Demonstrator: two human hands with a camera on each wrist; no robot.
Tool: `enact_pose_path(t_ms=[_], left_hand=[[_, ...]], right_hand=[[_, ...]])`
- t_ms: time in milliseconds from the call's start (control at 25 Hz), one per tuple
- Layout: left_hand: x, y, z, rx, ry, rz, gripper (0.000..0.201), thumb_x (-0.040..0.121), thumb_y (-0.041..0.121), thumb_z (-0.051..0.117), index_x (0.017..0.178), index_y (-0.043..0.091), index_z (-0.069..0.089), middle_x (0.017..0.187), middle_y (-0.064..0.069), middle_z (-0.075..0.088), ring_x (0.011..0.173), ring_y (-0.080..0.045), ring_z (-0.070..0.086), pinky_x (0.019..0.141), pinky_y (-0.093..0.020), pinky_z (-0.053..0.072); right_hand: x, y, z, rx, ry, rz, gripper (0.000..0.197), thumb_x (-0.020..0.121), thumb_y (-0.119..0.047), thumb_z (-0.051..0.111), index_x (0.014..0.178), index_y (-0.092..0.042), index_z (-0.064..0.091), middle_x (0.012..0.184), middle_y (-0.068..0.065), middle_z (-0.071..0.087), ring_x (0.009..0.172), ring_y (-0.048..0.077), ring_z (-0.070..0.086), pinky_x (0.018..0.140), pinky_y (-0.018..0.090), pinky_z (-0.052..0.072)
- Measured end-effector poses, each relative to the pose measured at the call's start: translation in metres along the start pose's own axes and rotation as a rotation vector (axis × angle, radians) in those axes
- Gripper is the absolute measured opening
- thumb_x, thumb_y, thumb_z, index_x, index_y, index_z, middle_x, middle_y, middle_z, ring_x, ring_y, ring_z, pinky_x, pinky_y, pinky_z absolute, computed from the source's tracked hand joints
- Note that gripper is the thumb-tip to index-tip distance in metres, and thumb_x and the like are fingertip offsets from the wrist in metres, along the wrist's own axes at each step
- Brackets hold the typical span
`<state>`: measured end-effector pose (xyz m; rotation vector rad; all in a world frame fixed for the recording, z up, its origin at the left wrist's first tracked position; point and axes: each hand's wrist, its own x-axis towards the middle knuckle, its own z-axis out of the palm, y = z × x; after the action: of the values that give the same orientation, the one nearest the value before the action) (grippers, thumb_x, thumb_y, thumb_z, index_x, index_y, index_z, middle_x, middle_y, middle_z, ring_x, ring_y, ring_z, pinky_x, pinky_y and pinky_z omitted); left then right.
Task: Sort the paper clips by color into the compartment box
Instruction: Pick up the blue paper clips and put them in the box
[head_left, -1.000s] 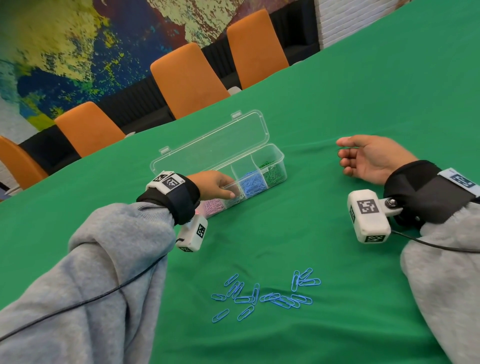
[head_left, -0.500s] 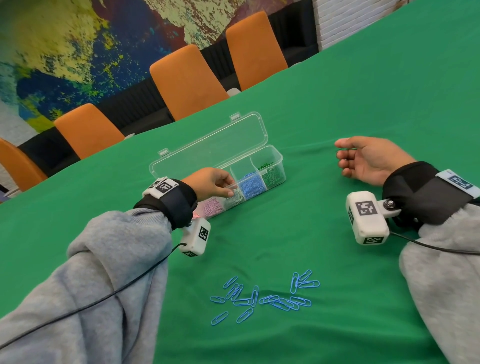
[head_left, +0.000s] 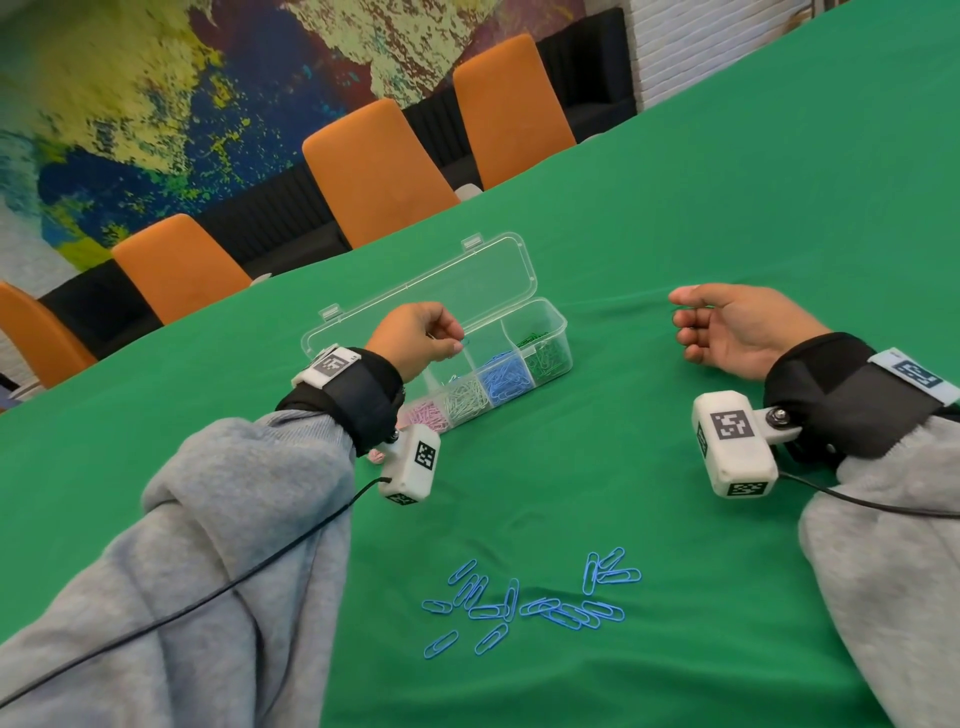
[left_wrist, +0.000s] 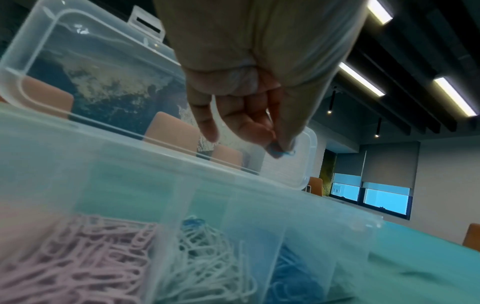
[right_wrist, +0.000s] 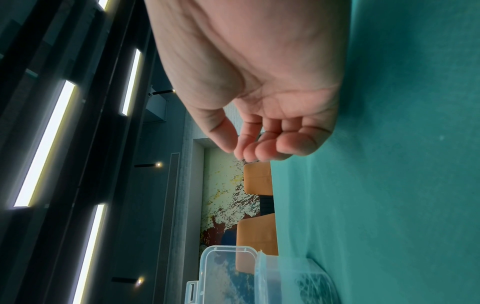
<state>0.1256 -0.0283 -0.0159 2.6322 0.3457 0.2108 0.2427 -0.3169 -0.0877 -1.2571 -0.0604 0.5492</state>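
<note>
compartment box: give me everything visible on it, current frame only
The compartment box is a long, clear plastic case lying on the green tablecloth, its hinged lid open and leaning back, two latch tabs on the lid's far edge. Dividers split it into a row of compartments: pink clips, white clips, blue clips, green clips. The left hand hovers above it, pinching a blue clip; no contact with the box is visible.

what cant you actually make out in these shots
- Clip pinched by the left hand: blue in the left wrist view, shape blurred; a speck in the head view.
- Pink compartment of the box: near end hidden behind the left wrist strap, head view.
- Right hand: anything at its curled fingertips is too small to tell.
- Loose blue clips: overlapping, exact count unclear.
</note>
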Motion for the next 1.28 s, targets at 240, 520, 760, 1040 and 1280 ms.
enact_pose_path(t_ms=[240, 520, 760, 1040, 1280], left_hand=[[0.009, 0.001, -0.006, 0.118, 0.083, -0.039, 0.014, 0.090, 0.002, 0.055, 0.097, 0.011, 0.064, 0.097, -0.002, 0.066, 0.075, -0.011, 0.056, 0.078, -0.023, 0.044], [-0.002, -0.009, -0.005, 0.574, -0.314, -0.094, 0.049, 0.089, -0.005, 0.033, 0.118, 0.016, 0.066, 0.132, -0.006, 0.057, 0.120, -0.022, 0.052, 0.102, -0.031, 0.038], [0.015, 0.002, 0.012, 0.692, -0.414, -0.133, 0.037, 0.094, 0.004, 0.040, 0.120, 0.016, 0.063, 0.128, -0.005, 0.059, 0.114, -0.024, 0.055, 0.096, -0.033, 0.041], [0.021, 0.005, 0.014, 0.727, -0.446, -0.160, 0.031, 0.095, 0.009, 0.047, 0.121, 0.011, 0.063, 0.125, -0.007, 0.061, 0.113, -0.024, 0.056, 0.094, -0.031, 0.042], [0.012, -0.006, -0.004, 0.448, -0.346, -0.164, 0.043, 0.090, -0.006, 0.040, 0.116, 0.015, 0.067, 0.116, -0.001, 0.067, 0.093, -0.013, 0.056, 0.085, -0.025, 0.045]], right_hand=[[0.000, 0.000, 0.001, 0.001, -0.008, 0.010, 0.013, 0.094, -0.016, 0.046, 0.082, -0.018, 0.050, 0.060, -0.003, 0.047, 0.050, 0.010, 0.042, 0.039, 0.016, 0.037], [0.001, 0.000, 0.000, 0.019, -0.008, 0.001, 0.014, 0.094, -0.016, 0.045, 0.082, -0.019, 0.051, 0.049, -0.006, 0.051, 0.041, 0.007, 0.044, 0.038, 0.013, 0.036], [-0.002, -0.001, 0.001, -0.024, -0.007, 0.002, 0.013, 0.095, -0.016, 0.045, 0.083, -0.019, 0.050, 0.065, -0.001, 0.045, 0.053, 0.011, 0.040, 0.041, 0.018, 0.035], [-0.002, -0.002, 0.001, -0.007, -0.004, -0.003, 0.014, 0.094, -0.015, 0.045, 0.082, -0.018, 0.050, 0.059, -0.002, 0.048, 0.051, 0.011, 0.041, 0.038, 0.015, 0.036], [0.001, -0.001, 0.000, 0.011, 0.001, -0.008, 0.013, 0.094, -0.016, 0.046, 0.082, -0.018, 0.051, 0.049, -0.006, 0.051, 0.041, 0.007, 0.045, 0.038, 0.013, 0.036]])
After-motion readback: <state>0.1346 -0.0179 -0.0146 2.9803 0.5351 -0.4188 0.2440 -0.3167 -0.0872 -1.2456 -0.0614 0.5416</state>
